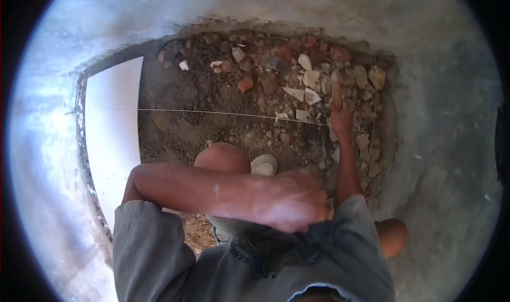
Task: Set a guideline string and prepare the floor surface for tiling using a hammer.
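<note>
My left forearm crosses in front of my body, and my left hand [297,201] is curled closed near my chest, smeared by motion. A pale sliver [330,208] shows at its edge; what the fingers hold, if anything, is hidden. Over the rubble at the right reaches my right hand [341,118], closed around a narrow brown wooden handle [336,89] that points away from me. Whatever sits at the handle's far end blends into the stones. Broken white tile pieces [312,97] lie just left of this hand, among loose stones [311,78].
A large white tile [113,116] lies along the left wall. A taut string [212,111] runs across the dirt floor [170,92], and another string [374,121] runs down the right side. Grey plastered walls [435,142] enclose the space. A brick piece [245,84] lies mid-floor.
</note>
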